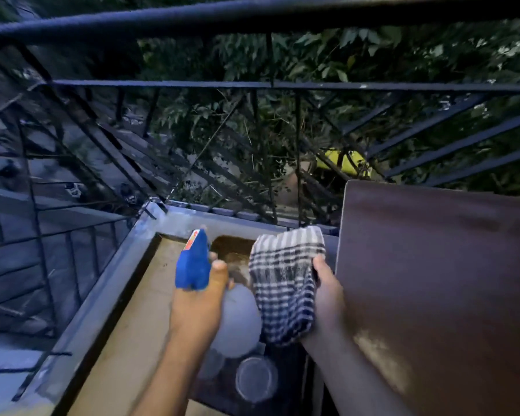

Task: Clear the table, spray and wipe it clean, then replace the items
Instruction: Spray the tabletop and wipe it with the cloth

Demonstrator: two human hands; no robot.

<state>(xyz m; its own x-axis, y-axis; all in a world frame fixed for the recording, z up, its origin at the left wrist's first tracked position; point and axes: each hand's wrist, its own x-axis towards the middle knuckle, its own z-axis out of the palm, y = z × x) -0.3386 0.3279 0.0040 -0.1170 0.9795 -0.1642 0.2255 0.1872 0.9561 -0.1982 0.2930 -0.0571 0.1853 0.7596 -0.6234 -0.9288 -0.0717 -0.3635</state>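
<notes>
Fingers of the left hand (197, 301) were curled round the neck of a spray bottle (192, 262), its blue head pointing up toward twelve o'clock, the pale body hanging below the fist. The right hand (327, 283) pinched a checked cloth (285, 283), thumb on top, the fabric bunched and drooping toward six o'clock. The table (433, 265) lay at three o'clock from both hands, its dark brown top bare where it showed, its long edge running from twelve to six. The right hand was the nearer, just beside that edge; the bottle sat farther off, at nine o'clock of the cloth. To spray, I judged the nozzle would need swinging round toward three o'clock. Glasses (255, 379) stood on the floor at six o'clock, beneath the hands.
</notes>
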